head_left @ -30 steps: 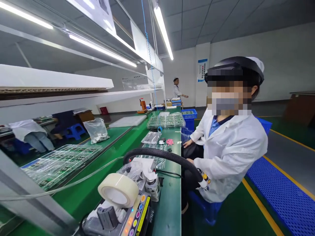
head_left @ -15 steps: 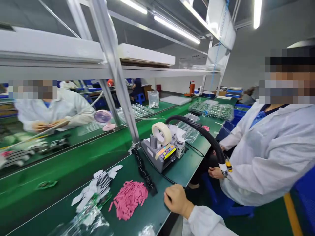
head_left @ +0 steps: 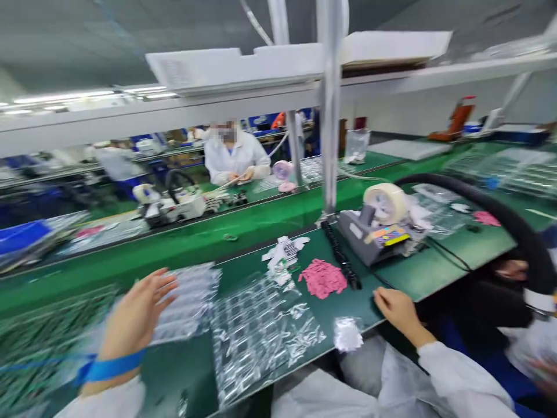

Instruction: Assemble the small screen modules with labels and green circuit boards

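Note:
My left hand (head_left: 139, 310), with a blue wrist strap (head_left: 114, 367), is raised with its fingers stretched out and holds nothing. It is beside a frosted plastic tray (head_left: 189, 305) and the tray of green circuit boards (head_left: 52, 331). My right hand (head_left: 395, 306) rests at the table's edge, its fingers curled in with nothing visible in them. Near it lie a pile of pink strips (head_left: 322, 278) and a small clear bag with white contents (head_left: 347, 335). A clear compartment tray (head_left: 256, 331) with thin clear pieces lies between my hands.
Behind my right hand stands a grey tape dispenser (head_left: 365, 238) with a tape roll (head_left: 386, 203). A black hose (head_left: 491, 215) arches on the right. White labels (head_left: 285, 249) lie near the green divider. A metal post (head_left: 331, 116) holds the shelf. Another person (head_left: 237, 154) sits across.
The view has swung to the left, bringing my left hand and the trays into sight. My right hand stays curled at the table edge.

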The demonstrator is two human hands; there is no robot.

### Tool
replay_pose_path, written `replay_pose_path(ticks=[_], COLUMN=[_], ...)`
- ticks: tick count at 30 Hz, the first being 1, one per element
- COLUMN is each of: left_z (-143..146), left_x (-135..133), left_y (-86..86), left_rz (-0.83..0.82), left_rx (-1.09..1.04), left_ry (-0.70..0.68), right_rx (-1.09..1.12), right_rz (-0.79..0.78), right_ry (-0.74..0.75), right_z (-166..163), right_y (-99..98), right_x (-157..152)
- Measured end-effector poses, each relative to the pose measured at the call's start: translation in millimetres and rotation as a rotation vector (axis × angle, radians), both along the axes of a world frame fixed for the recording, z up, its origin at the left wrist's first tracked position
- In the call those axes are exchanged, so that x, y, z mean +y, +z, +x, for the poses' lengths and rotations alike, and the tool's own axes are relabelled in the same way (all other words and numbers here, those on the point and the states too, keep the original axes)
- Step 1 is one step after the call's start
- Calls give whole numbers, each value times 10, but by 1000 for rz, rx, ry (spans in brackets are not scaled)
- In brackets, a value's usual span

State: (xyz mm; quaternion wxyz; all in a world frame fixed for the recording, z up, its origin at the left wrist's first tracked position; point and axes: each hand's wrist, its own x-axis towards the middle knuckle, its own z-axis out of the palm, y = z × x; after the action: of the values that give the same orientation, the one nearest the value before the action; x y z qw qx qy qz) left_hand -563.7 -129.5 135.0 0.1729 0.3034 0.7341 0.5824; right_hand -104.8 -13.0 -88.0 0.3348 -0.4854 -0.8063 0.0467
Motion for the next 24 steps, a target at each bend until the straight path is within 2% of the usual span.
replay_pose_path(ticks=[3,7,10,13,15,19,22,24], left_z=[-79,199,376,501,649,1181,1537,1613], left_x=[-50,-164,-217,-160,-65,129,186,190], left_y=[-366,-915,-1152,-1184,-1142,-1113,-1216,-1310], left_rz=[-94,-196,-263,-317,-349,-437,-528,-562], left_rx=[-6,82,181,279,328,413,473,484], left_ry=[-65,-97,-61,-53,-110,-276,-296,-292], right_rx=[65,112,97,50,-1,-333,-392,-409], right_rz=[-1,25,19,-19,-94,-476,-520,-515], right_ry=[49,153,328,519,601,700,717,721], right_z=[75,160,164,25,-185,-798,-1247,-1505], right_y=[7,105,183,309,453,815,1012,1073], right_x=[-43,-152,-129,-67,-66,-102,-43,29])
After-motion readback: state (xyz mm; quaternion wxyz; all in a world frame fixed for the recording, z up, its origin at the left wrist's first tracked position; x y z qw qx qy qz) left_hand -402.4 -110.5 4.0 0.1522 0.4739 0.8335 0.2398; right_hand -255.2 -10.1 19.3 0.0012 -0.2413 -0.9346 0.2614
